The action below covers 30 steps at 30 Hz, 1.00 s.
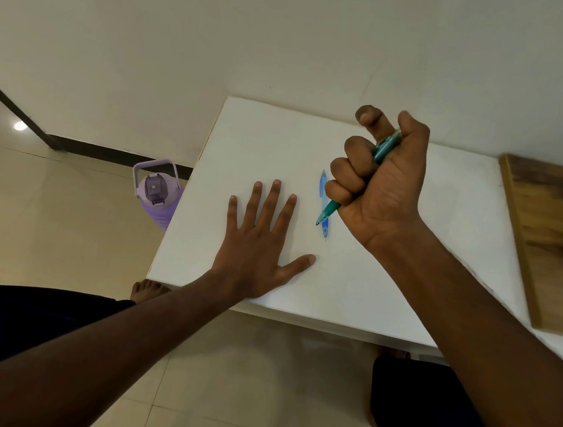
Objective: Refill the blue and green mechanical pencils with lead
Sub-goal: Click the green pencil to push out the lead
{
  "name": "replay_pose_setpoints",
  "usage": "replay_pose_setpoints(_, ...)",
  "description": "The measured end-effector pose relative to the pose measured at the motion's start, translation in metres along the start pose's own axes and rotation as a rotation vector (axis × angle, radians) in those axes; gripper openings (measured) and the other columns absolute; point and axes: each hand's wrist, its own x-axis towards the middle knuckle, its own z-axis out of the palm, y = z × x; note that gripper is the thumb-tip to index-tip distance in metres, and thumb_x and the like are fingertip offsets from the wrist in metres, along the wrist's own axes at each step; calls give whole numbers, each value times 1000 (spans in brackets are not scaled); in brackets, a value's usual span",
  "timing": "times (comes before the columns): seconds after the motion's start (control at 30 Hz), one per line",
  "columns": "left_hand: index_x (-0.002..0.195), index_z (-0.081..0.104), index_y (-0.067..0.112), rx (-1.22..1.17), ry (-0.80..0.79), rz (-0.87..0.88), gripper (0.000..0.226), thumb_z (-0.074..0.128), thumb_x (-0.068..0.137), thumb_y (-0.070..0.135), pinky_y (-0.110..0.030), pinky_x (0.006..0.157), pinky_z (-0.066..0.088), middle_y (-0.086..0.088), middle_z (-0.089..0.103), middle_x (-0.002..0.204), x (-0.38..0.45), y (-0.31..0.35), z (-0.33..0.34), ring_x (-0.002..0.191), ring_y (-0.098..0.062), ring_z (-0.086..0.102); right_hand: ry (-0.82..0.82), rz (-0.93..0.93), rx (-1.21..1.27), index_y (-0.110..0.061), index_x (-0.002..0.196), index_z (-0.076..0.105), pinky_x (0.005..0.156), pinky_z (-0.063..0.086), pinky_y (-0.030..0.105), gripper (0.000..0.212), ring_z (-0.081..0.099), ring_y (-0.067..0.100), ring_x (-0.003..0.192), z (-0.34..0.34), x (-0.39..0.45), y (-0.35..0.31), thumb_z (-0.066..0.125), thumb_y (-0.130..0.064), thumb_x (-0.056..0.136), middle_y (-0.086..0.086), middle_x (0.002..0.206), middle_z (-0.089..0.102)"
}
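Observation:
My right hand [381, 185] is closed in a fist around the green mechanical pencil [386, 146], held above the white table [404, 277]. The pencil's tip pokes out below my little finger and points down-left; its cap end sits under my raised thumb. The blue mechanical pencil [323, 191] lies flat on the table just left of my fist, tip toward me, partly crossed by the green tip. My left hand [256, 245] rests palm down on the table with fingers spread, left of the blue pencil and not touching it. No lead container is visible.
A wooden board [552, 239] lies at the table's right edge. A purple water bottle [156, 194] stands on the tiled floor by the table's left side. The wall runs right behind the table. My knees and feet are under the front edge.

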Motion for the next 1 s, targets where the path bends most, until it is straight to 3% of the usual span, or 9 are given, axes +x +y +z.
replay_pose_setpoints(0.13, 168, -8, 27, 0, -10, -3, 108, 14, 87, 94, -70, 125, 6, -5, -21, 176, 0, 1, 0, 162, -35, -17, 8, -10, -22, -17, 85, 49, 43, 24, 14, 38, 22, 6, 37, 0, 0, 0, 22, -31, 108, -8, 44, 30)
replay_pose_setpoints(0.27, 168, -9, 27, 4, -14, -5, 108, 13, 87, 94, -69, 125, 6, -5, -22, 175, 0, 1, -2, 162, -35, -17, 8, -1, 0, -18, 87, 51, 41, 24, 15, 43, 23, 6, 36, 0, 1, -1, 25, -43, 110, -8, 44, 31)
replay_pose_setpoints(0.37, 168, -8, 27, 9, -9, -4, 108, 13, 87, 95, -69, 125, 7, -5, -21, 176, -1, 1, -2, 162, -35, -17, 35, 3, -53, -18, 90, 54, 42, 24, 15, 37, 23, 6, 36, 1, 1, -1, 26, -33, 109, -8, 44, 31)
replay_pose_setpoints(0.53, 168, -6, 26, 2, 3, -1, 108, 14, 87, 94, -70, 125, 7, -6, -19, 176, -1, 0, -1, 162, -35, -15, 36, 2, -44, -17, 93, 55, 42, 23, 16, 38, 22, 6, 37, 1, 0, -1, 25, -34, 109, -8, 44, 31)
replay_pose_setpoints(0.73, 169, -4, 26, 4, 12, -1, 108, 16, 87, 95, -70, 125, 7, -6, -17, 177, 0, 0, 2, 163, -36, -13, 15, 11, -43, -17, 92, 54, 45, 18, 18, 37, 14, 11, 44, 3, -2, -1, 26, -36, 109, -4, 51, 20)
replay_pose_setpoints(1.0, 169, -5, 26, 3, 5, 1, 108, 14, 87, 95, -70, 125, 7, -5, -18, 176, -1, 1, -1, 163, -35, -14, 24, 7, -19, -17, 90, 54, 42, 23, 15, 38, 22, 6, 36, 2, -1, -6, 25, -35, 108, -8, 43, 30)
